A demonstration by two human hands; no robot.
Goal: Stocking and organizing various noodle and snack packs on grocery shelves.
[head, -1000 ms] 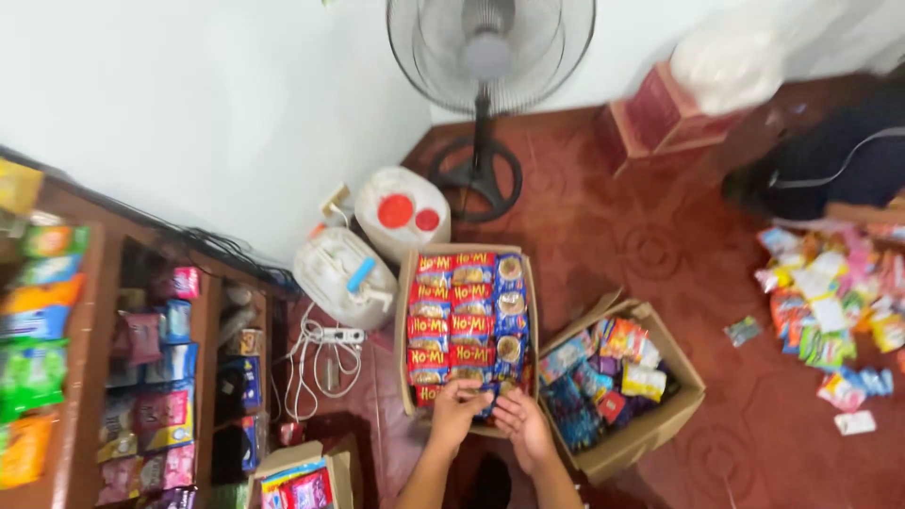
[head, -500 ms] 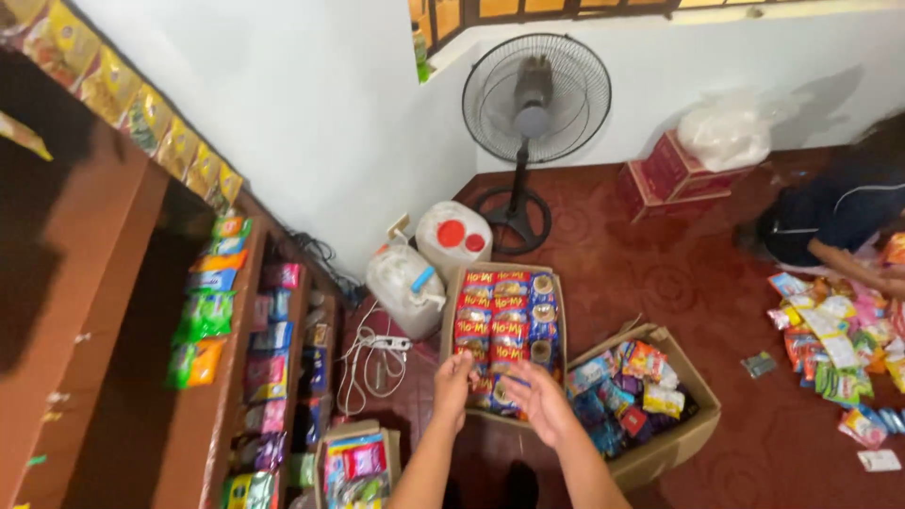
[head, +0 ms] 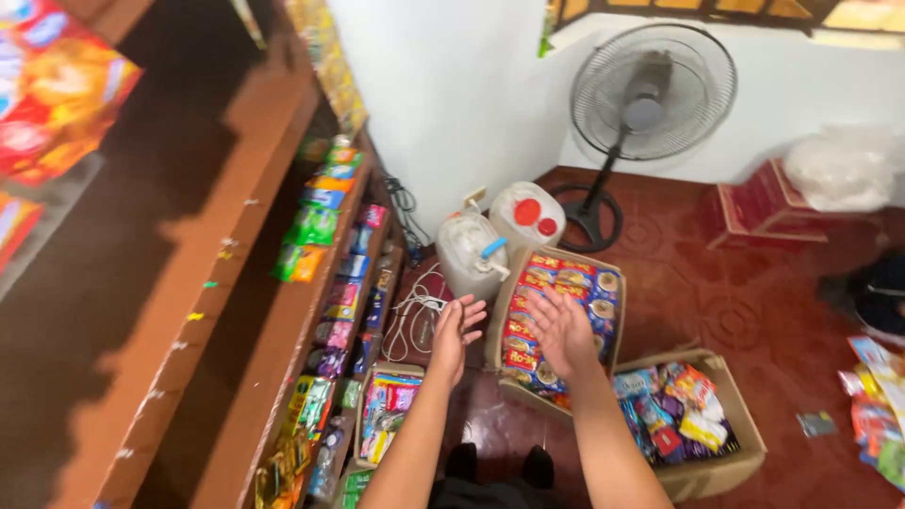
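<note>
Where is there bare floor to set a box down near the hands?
Bare red floor lies between the fan base, the red crate and the two cardboard boxes. It is crowded left of the left hand: jugs, cables, shelves.

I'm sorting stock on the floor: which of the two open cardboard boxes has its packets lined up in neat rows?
The box under the right hand, beside the white jugs: red-and-yellow packets in tidy rows. The other box, nearer the camera, holds a loose mixed jumble.

Right hand (head: pixel 563 330) covers part of box (head: pixel 603 259) packets. Pile (head: pixel 877 405) at 3 o'clock cut by edge. Top-left packet (head: pixel 57 90) blurred. Shelf (head: pixel 283 311) items too small to ID.
</note>
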